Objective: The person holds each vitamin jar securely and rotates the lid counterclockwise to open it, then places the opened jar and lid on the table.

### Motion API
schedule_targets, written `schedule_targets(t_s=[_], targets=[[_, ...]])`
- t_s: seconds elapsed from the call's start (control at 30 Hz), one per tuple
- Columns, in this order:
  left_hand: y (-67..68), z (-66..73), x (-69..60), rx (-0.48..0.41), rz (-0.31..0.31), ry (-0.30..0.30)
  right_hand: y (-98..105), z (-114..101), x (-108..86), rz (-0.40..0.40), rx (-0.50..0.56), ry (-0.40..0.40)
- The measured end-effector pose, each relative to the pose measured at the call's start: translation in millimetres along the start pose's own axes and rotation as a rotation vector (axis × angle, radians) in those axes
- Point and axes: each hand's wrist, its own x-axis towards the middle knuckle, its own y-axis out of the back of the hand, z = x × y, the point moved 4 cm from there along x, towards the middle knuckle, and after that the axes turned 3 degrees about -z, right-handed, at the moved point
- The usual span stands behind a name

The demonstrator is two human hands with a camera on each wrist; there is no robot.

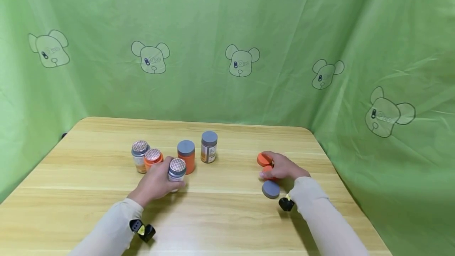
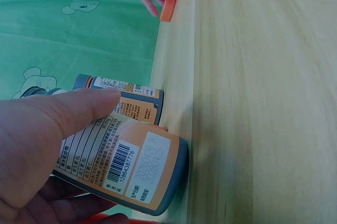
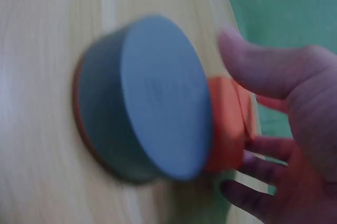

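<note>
My left hand grips a small bottle that has a foil seal on top and no lid. Its white and orange label with a barcode shows in the left wrist view, where the thumb lies along the bottle's side. At the right, my right hand reaches over two orange lids, its thumb and fingers spread around the nearer one. Whether the fingers touch that lid is hard to tell. Just in front lies a grey lid, large and blurred in the right wrist view.
Left of the held bottle stand two foil-sealed bottles, one grey-rimmed and one orange. Behind it are an orange bottle and a labelled bottle, both with grey lids. A green curtain surrounds the wooden table.
</note>
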Motion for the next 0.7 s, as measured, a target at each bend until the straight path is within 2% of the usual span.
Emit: schedule_targets(t_s=[0.13,0.23,0.7], targets=[[0.9,0.3,0.5,0.006,-0.006,0.003,2.0,1.2,-9.7,-0.109,0.055,0.012],[1.8,1.0,0.7,0.011,-0.011,0.009,2.7,1.6,-13.2,-0.138,0.050,-0.021],[0.7,-1.1,1.1,0.002,-0.003,0.004,6.6,9.4,-14.7,-0.110,-0.031,0.006]])
